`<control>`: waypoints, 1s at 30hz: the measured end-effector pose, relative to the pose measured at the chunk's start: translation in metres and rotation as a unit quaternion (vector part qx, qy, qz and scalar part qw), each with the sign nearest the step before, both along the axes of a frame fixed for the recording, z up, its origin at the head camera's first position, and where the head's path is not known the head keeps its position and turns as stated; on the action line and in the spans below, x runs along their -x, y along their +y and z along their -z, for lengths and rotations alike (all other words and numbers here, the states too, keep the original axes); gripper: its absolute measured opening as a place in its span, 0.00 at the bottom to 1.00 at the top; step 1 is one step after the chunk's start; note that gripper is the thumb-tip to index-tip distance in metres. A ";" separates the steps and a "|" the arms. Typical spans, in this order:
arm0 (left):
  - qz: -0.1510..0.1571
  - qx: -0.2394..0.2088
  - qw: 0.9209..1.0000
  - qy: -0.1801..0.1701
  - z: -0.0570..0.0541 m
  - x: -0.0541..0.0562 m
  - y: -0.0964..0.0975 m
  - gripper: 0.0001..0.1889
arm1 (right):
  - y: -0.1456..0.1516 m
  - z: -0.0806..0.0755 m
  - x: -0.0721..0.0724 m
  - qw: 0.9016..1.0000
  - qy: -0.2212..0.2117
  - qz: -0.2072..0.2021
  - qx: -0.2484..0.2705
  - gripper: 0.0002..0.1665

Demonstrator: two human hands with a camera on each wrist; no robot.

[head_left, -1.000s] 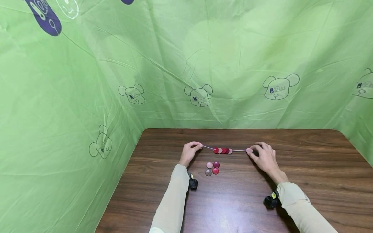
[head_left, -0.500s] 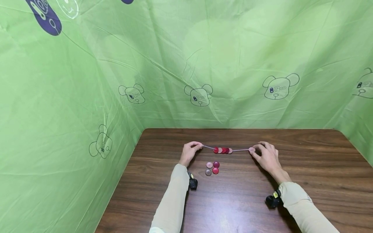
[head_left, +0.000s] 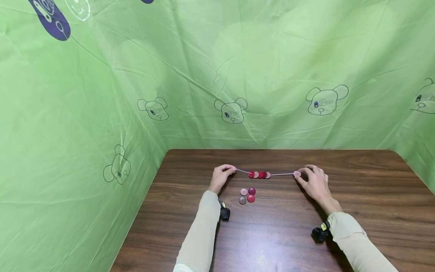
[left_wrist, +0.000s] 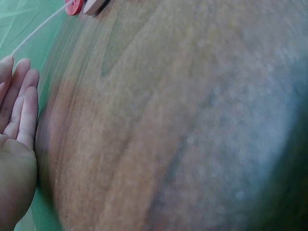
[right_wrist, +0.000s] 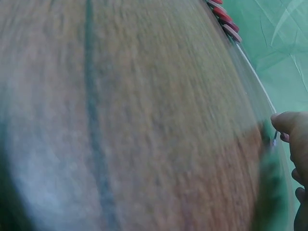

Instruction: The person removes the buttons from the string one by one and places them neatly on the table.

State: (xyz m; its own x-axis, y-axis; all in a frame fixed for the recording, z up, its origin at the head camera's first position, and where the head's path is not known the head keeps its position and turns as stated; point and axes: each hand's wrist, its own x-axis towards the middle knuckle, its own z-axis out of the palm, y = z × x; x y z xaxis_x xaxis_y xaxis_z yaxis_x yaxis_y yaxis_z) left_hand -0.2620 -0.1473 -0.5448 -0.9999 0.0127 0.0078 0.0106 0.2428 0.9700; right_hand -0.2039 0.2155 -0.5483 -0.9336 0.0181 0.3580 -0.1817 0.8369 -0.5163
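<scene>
A thin pale string (head_left: 283, 174) stretches between the two hands above the wooden table. Several red and pink buttons (head_left: 260, 175) sit threaded in an overlapping row near its middle. My left hand (head_left: 221, 177) pinches the string's left end between thumb and fingertips; the left wrist view shows its other fingers extended, with the string running up to a red button (left_wrist: 73, 6). At the other side, my right hand (head_left: 315, 184) pinches a pink button (head_left: 297, 173) on the string between thumb and index finger. In the right wrist view the fingertips partly hide that button.
Nearer than the string, a loose cluster of buttons lies flat on the table (head_left: 282, 219): a pink button (head_left: 243, 192), a dark magenta button (head_left: 252, 191), a grey button (head_left: 242, 200) and a red button (head_left: 250, 198). Green cloth (head_left: 272, 124) hangs behind and to the left.
My right hand has slid rightward with the pink button, widening its distance from the threaded row. My left hand and the loose buttons have stayed in place.
</scene>
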 end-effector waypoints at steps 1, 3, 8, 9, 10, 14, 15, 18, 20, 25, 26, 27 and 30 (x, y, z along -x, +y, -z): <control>0.000 0.000 1.000 0.000 0.000 0.000 0.000 0.05 | 0.000 0.000 0.000 1.000 0.001 0.001 0.000 0.19; -0.001 0.002 1.000 0.001 0.000 0.000 0.000 0.05 | 0.001 -0.001 -0.001 1.000 0.003 0.003 0.001 0.19; 0.001 0.000 1.000 0.002 0.000 0.000 0.000 0.05 | 0.006 -0.001 -0.001 1.000 0.008 0.006 0.000 0.18; 0.002 -0.002 1.000 0.001 0.000 0.000 0.000 0.05 | 0.006 -0.001 -0.001 1.000 0.008 0.007 -0.001 0.19; 0.003 -0.003 1.000 0.001 0.000 0.000 0.000 0.05 | 0.007 -0.001 -0.001 1.000 0.007 0.008 -0.001 0.19; 0.004 -0.008 1.000 -0.002 0.001 0.000 0.000 0.07 | 0.010 -0.001 -0.001 1.000 -0.003 0.012 -0.001 0.20; 0.003 -0.008 1.000 -0.003 0.001 0.000 -0.001 0.08 | 0.011 -0.001 -0.001 1.000 -0.005 0.013 0.000 0.20; 0.004 -0.012 1.000 -0.001 0.000 0.000 0.000 0.07 | 0.013 -0.002 -0.002 1.000 -0.009 0.015 -0.001 0.20; 0.006 -0.015 1.000 -0.001 -0.001 0.000 0.000 0.06 | 0.014 -0.003 -0.003 1.000 -0.011 0.015 0.000 0.20; 0.008 -0.017 1.000 -0.003 -0.002 -0.001 0.001 0.05 | 0.016 -0.005 -0.004 1.000 -0.012 0.017 0.002 0.20; 0.007 -0.014 1.000 -0.004 -0.002 -0.001 0.000 0.05 | 0.017 -0.005 -0.004 1.000 -0.012 0.018 0.003 0.20; 0.007 -0.012 1.000 -0.003 -0.002 -0.001 0.000 0.06 | 0.017 -0.005 -0.005 1.000 -0.012 0.018 0.003 0.21; 0.005 -0.007 1.000 -0.002 -0.002 -0.002 -0.001 0.07 | 0.019 -0.005 -0.005 1.000 -0.009 0.019 0.005 0.20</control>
State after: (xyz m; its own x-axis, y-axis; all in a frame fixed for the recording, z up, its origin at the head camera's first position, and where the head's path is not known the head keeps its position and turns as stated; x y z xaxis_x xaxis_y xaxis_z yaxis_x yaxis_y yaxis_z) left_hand -0.2605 -0.1480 -0.5429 -0.9997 0.0231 0.0036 0.0088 0.2292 0.9733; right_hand -0.1991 0.2340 -0.5428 -0.9387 0.0580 0.3399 -0.1393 0.8380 -0.5276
